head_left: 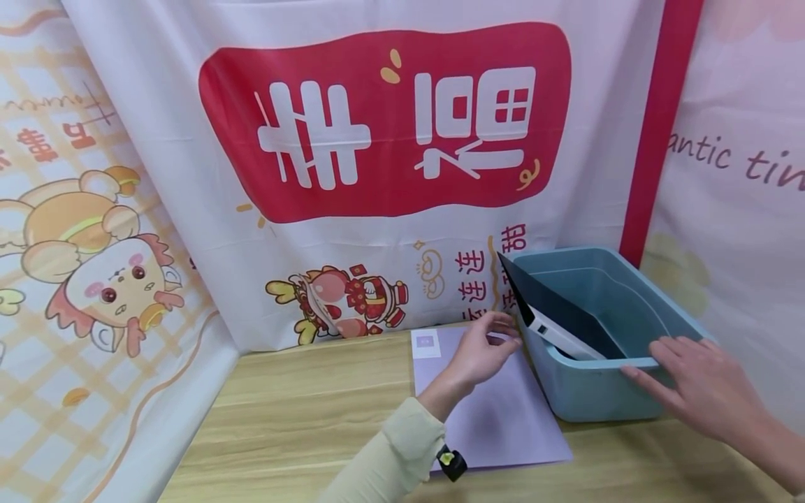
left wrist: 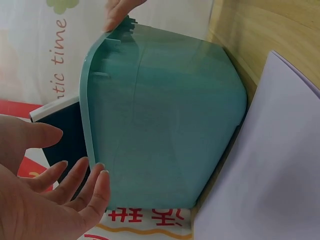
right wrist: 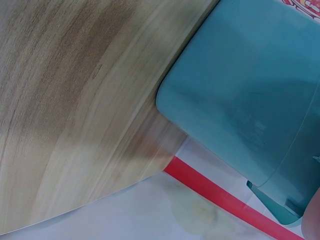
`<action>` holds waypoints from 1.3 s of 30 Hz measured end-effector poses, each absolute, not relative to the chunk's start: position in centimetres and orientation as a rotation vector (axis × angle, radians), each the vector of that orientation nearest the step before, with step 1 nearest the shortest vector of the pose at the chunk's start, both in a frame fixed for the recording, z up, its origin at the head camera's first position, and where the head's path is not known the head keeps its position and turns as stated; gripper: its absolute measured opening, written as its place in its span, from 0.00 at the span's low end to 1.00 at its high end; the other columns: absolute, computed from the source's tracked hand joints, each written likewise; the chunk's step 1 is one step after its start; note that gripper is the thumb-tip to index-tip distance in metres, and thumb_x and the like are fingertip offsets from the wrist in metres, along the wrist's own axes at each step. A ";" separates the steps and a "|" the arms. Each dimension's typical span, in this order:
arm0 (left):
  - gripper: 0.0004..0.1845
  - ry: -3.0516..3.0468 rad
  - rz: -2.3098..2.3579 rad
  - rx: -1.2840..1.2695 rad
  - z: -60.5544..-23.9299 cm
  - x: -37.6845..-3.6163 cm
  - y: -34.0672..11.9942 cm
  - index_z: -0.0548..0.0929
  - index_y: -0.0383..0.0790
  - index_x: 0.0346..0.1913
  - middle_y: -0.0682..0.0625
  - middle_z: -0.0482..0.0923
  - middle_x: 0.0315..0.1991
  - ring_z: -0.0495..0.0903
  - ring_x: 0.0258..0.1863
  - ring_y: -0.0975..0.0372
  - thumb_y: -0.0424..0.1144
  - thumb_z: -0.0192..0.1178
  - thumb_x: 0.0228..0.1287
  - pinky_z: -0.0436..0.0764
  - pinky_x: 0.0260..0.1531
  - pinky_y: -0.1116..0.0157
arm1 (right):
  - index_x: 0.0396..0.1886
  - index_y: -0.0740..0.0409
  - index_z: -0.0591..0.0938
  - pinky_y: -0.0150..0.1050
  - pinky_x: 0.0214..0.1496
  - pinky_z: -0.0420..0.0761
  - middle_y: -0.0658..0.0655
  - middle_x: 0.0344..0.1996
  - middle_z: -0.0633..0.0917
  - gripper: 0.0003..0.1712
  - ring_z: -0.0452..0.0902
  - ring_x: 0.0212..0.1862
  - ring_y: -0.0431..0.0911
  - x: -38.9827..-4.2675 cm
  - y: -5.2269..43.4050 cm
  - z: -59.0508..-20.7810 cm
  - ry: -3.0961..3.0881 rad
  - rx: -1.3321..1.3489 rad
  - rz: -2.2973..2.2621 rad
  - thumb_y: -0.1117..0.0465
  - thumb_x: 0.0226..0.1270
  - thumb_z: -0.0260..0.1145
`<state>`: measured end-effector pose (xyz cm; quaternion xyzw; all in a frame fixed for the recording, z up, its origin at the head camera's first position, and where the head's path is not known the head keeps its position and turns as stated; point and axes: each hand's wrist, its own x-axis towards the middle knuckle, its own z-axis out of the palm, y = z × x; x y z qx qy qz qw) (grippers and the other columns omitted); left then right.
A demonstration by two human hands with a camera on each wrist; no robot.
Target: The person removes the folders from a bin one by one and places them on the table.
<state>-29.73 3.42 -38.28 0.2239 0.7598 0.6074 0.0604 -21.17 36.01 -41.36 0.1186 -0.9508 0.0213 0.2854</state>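
Nearest the person, the wooden table (head_left: 295,419) shows a broad bare stretch to the left of a lilac sheet (head_left: 503,419), whose near edge lies short of the table's front and whose right edge runs under or against the bin (head_left: 585,395). The bin — a teal plastic tub — stands at the table's right end, its long side just beside the sheet and its far corner close to the backdrop (head_left: 377,140). That printed cloth hangs close behind the table, with more cloth on the left and right, so open room lies mainly to the left. The right hand (head_left: 698,388) lies with fingers straight on the bin's near rim, holding nothing. The left hand (head_left: 484,349), fingers loosely spread and bent — not gripping — hovers at the bin's left rim; in the left wrist view its fingertips (left wrist: 102,175) seem to touch the rim. Just beyond them a dark tablet (head_left: 553,314) with a white edge leans tilted inside the bin, its top corner rising above the far-left rim.
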 end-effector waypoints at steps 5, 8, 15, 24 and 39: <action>0.21 2.290 1.833 0.692 -38.2 -29.6 3.8 0.78 0.45 0.62 0.55 0.82 0.50 0.81 0.47 0.64 0.35 0.68 0.67 0.83 0.44 0.68 | 0.26 0.46 0.74 0.40 0.28 0.71 0.45 0.22 0.72 0.24 0.65 0.26 0.41 -21.2 35.9 -41.4 -2.539 0.320 0.066 0.34 0.62 0.70; 0.24 2.291 1.829 0.710 -38.0 -29.5 4.1 0.78 0.45 0.64 0.53 0.82 0.52 0.81 0.50 0.61 0.35 0.68 0.66 0.83 0.45 0.69 | 0.26 0.45 0.74 0.40 0.28 0.71 0.45 0.22 0.71 0.24 0.65 0.26 0.41 -21.3 35.9 -41.4 -2.527 0.323 0.074 0.35 0.62 0.70; 0.28 2.292 1.874 0.687 -37.4 -29.2 4.9 0.75 0.46 0.68 0.52 0.80 0.57 0.81 0.53 0.61 0.35 0.68 0.66 0.84 0.44 0.69 | 0.26 0.45 0.73 0.39 0.28 0.68 0.45 0.22 0.69 0.23 0.64 0.26 0.42 -21.3 35.9 -41.3 -2.505 0.332 0.076 0.35 0.62 0.70; 0.29 2.179 2.009 0.655 -37.2 -29.0 5.7 0.75 0.41 0.69 0.52 0.79 0.57 0.82 0.56 0.56 0.28 0.67 0.65 0.85 0.50 0.67 | 0.25 0.45 0.73 0.40 0.28 0.69 0.45 0.21 0.70 0.23 0.64 0.25 0.41 -21.2 36.0 -41.5 -2.507 0.332 0.078 0.35 0.61 0.71; 0.41 1.816 2.181 0.602 -36.8 -28.6 7.4 0.68 0.41 0.72 0.46 0.71 0.66 0.79 0.62 0.51 0.12 0.59 0.55 0.82 0.58 0.59 | 0.25 0.45 0.71 0.39 0.28 0.67 0.45 0.21 0.68 0.24 0.62 0.25 0.41 -21.3 36.0 -41.7 -2.522 0.326 0.075 0.35 0.62 0.70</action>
